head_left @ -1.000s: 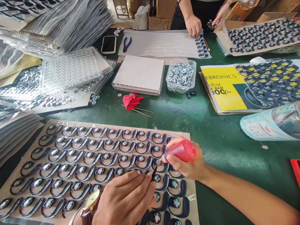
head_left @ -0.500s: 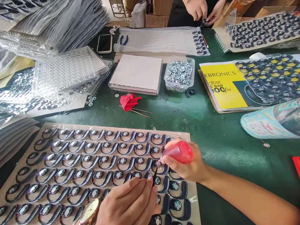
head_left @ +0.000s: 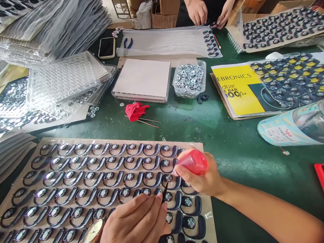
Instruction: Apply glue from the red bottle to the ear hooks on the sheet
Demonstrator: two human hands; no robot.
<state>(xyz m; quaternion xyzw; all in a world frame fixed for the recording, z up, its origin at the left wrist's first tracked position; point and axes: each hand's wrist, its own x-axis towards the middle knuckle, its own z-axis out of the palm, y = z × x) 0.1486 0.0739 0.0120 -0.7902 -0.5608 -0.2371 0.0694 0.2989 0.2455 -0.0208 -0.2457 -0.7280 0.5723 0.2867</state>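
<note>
My right hand [head_left: 205,175] is wrapped round a small red squeeze bottle [head_left: 193,162], its nozzle tilted down to the left at a round speaker piece [head_left: 168,178] in a black hook-shaped earphone shell. Pinched in my left hand [head_left: 139,216] are thin black tweezers [head_left: 165,192], whose tip reaches the same piece. Whether the nozzle touches it I cannot tell. Rows of such shells, many with thin red wires, lie on a brown board [head_left: 208,216] under both hands. My left hand hides some of the lower rows.
Behind the board lie a red cloth scrap [head_left: 136,111], a clear tub of metal discs [head_left: 189,79] and a plastic-covered stack [head_left: 141,79]. A bottle [head_left: 286,131] lies at right. Clear trays [head_left: 63,82] are piled at left. A co-worker's hands [head_left: 197,11] work across the table.
The view has shifted slightly, so most things sit a little further left. Both hands keep their hold at the same shell. The co-worker's hands have moved lower, nearer the white strips.
</note>
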